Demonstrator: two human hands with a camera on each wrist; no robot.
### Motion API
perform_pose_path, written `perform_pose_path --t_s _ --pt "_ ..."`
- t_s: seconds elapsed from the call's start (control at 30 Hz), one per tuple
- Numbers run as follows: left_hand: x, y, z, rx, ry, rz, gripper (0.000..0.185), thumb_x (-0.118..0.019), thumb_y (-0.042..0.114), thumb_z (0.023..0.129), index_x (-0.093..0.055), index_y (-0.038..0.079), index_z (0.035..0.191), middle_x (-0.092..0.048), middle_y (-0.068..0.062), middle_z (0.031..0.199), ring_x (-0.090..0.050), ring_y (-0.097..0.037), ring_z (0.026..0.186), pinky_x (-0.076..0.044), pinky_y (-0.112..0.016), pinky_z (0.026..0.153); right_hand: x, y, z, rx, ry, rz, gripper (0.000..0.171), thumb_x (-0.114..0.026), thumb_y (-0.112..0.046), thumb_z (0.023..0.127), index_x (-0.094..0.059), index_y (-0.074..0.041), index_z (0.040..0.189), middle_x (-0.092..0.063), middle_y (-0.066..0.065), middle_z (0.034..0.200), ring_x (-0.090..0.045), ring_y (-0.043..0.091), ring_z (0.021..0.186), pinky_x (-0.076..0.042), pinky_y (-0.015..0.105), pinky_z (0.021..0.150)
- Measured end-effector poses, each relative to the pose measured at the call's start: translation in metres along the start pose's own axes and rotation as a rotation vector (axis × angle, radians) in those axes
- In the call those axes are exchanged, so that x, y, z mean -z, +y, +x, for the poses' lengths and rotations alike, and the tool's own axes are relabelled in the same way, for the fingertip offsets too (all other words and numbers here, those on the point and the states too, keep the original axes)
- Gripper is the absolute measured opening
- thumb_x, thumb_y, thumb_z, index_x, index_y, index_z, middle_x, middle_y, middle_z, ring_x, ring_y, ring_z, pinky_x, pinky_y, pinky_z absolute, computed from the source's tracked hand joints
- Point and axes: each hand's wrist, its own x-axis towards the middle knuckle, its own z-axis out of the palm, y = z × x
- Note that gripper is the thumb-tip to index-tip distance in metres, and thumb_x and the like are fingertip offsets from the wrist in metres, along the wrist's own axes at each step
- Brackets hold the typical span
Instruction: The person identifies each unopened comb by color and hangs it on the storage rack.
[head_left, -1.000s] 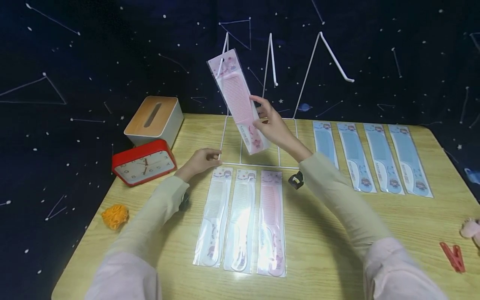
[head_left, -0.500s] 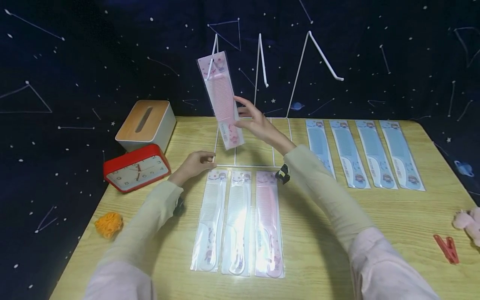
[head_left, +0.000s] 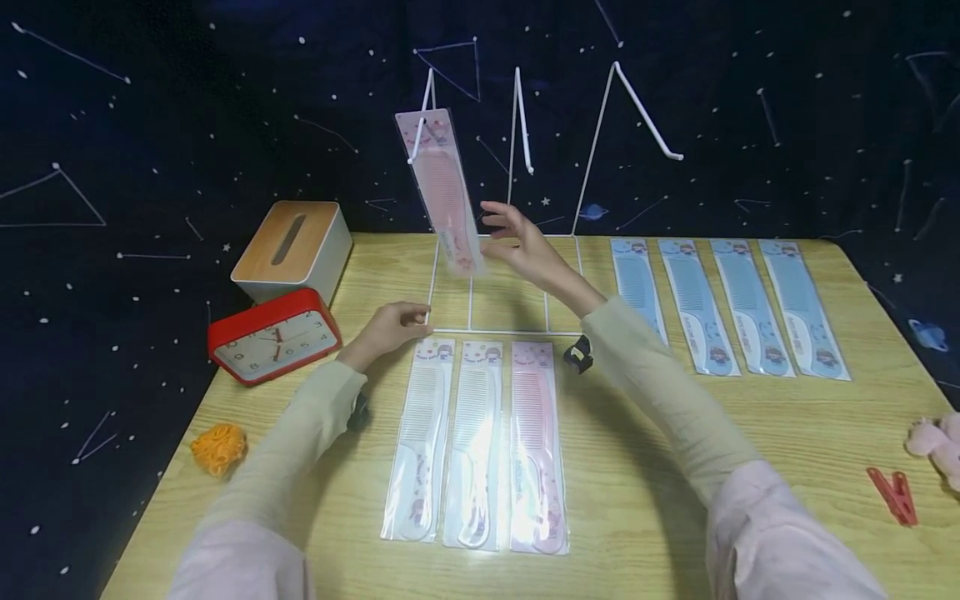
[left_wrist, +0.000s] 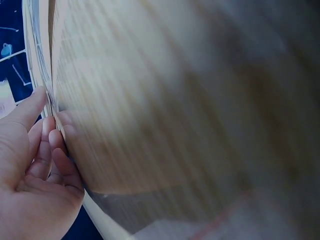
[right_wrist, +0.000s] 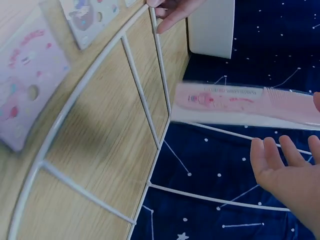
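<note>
A packaged pink comb (head_left: 442, 187) hangs tilted from the left arm of the white wire rack (head_left: 517, 332), the arm passing through its card top. My right hand (head_left: 532, 254) is just right of the package, fingers extended and apart from it; the right wrist view shows a gap between the hand (right_wrist: 290, 175) and the pink comb (right_wrist: 225, 102). My left hand (head_left: 386, 333) pinches the front left corner of the rack's base; its fingers (left_wrist: 55, 155) are close to the tabletop. In front lie two packaged white combs (head_left: 420, 442) and another packaged pink comb (head_left: 536, 450).
Several packaged blue combs (head_left: 701, 308) lie at the right. A tissue box (head_left: 292, 250), a red clock (head_left: 273, 333) and an orange scrunchie (head_left: 217, 448) are at the left. A red clip (head_left: 892, 496) and pink plush item (head_left: 937, 446) lie far right.
My right hand has let go of the pink comb and drawn slightly right. The comb now hangs from the left arm, its lower end blurred. The left hand stays at the rack's corner.
</note>
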Motion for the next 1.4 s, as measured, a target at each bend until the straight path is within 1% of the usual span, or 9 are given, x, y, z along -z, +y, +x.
perform_pose_path --t_s 0.1,0.27,0.5,0.67,0.83,0.97,1.1,1.3,1.4 --pt "0.0 -0.002 0.0 0.001 -0.004 0.004 0.046 -0.068 0.016 0.088 -0.056 -0.003 0.128 -0.064 -0.013 0.103 -0.057 -0.024 0.095 -0.047 -0.038 0.089 0.004 0.002 -0.013 -0.021 0.046 -0.004 0.053 -0.06 -0.006 0.092 -0.04 -0.007 0.141 -0.05 0.019 0.134 -0.051 0.032 0.115 -0.045 0.042 0.094" --pt "0.001 -0.003 0.0 0.004 -0.004 -0.008 0.046 -0.068 0.016 0.088 -0.056 -0.003 0.128 -0.064 -0.013 0.103 -0.057 -0.025 0.097 -0.046 -0.039 0.092 0.012 0.009 -0.043 -0.036 0.066 -0.047 0.048 -0.061 -0.013 0.093 -0.045 -0.008 0.137 -0.055 0.017 0.127 -0.052 0.029 0.11 -0.042 0.038 0.09" --pt "-0.001 -0.005 0.0 0.002 -0.006 -0.005 0.046 -0.069 0.016 0.088 -0.056 -0.003 0.128 -0.064 -0.013 0.103 -0.058 -0.025 0.097 -0.046 -0.039 0.091 0.016 0.022 -0.104 -0.101 0.005 -0.15 0.048 -0.063 -0.019 0.092 -0.047 -0.005 0.135 -0.055 0.019 0.123 -0.051 0.029 0.109 -0.042 0.044 0.092" --pt "-0.002 -0.004 0.0 -0.004 -0.006 0.005 0.046 -0.069 0.017 0.088 -0.057 -0.003 0.128 -0.064 -0.013 0.103 -0.058 -0.025 0.095 -0.047 -0.039 0.09 0.007 0.035 -0.146 -0.141 -0.037 -0.191 0.046 -0.064 -0.016 0.091 -0.049 -0.004 0.132 -0.055 0.022 0.119 -0.052 0.031 0.106 -0.045 0.044 0.089" --pt "-0.002 -0.003 0.001 -0.001 0.0 0.013 0.045 -0.069 0.017 0.088 -0.057 -0.002 0.127 -0.064 -0.014 0.103 -0.057 -0.025 0.094 -0.046 -0.039 0.089 -0.006 0.044 -0.176 -0.196 -0.082 -0.214 0.046 -0.065 -0.017 0.09 -0.05 -0.001 0.13 -0.056 0.021 0.115 -0.054 0.033 0.105 -0.047 0.045 0.089" --pt "-0.002 -0.002 0.001 0.005 -0.004 0.016 0.046 -0.069 0.018 0.088 -0.057 -0.002 0.128 -0.063 -0.014 0.104 -0.056 -0.025 0.095 -0.046 -0.039 0.089 -0.018 0.045 -0.191 -0.219 -0.112 -0.29 0.049 -0.066 -0.022 0.089 -0.049 -0.002 0.13 -0.053 0.022 0.118 -0.05 0.037 0.108 -0.044 0.052 0.091" --pt "-0.001 -0.002 0.001 -0.005 -0.001 0.013 0.046 -0.068 0.017 0.088 -0.056 -0.004 0.128 -0.063 -0.013 0.103 -0.056 -0.025 0.095 -0.046 -0.039 0.09 -0.029 0.044 -0.2 -0.265 -0.15 -0.403 0.057 -0.068 -0.027 0.086 -0.046 -0.006 0.134 -0.044 0.025 0.132 -0.038 0.042 0.119 -0.034 0.059 0.097" --pt "0.0 -0.003 0.001 -0.021 0.004 -0.02 0.045 -0.069 0.014 0.088 -0.057 -0.005 0.126 -0.063 -0.012 0.099 -0.056 -0.023 0.093 -0.047 -0.037 0.088 -0.039 0.042 -0.198 -0.307 -0.177 -0.523 0.067 -0.067 -0.042 0.084 -0.045 -0.013 0.139 -0.023 0.038 0.144 -0.024 0.053 0.128 -0.022 0.072 0.098" --pt "-0.001 -0.004 0.003 -0.021 0.007 -0.023 0.044 -0.069 0.014 0.087 -0.057 -0.005 0.126 -0.063 -0.012 0.099 -0.055 -0.023 0.091 -0.047 -0.036 0.085 -0.041 0.042 -0.196 -0.333 -0.209 -0.559 0.073 -0.067 -0.052 0.081 -0.044 -0.017 0.142 -0.015 0.038 0.147 -0.02 0.052 0.131 -0.018 0.072 0.1"
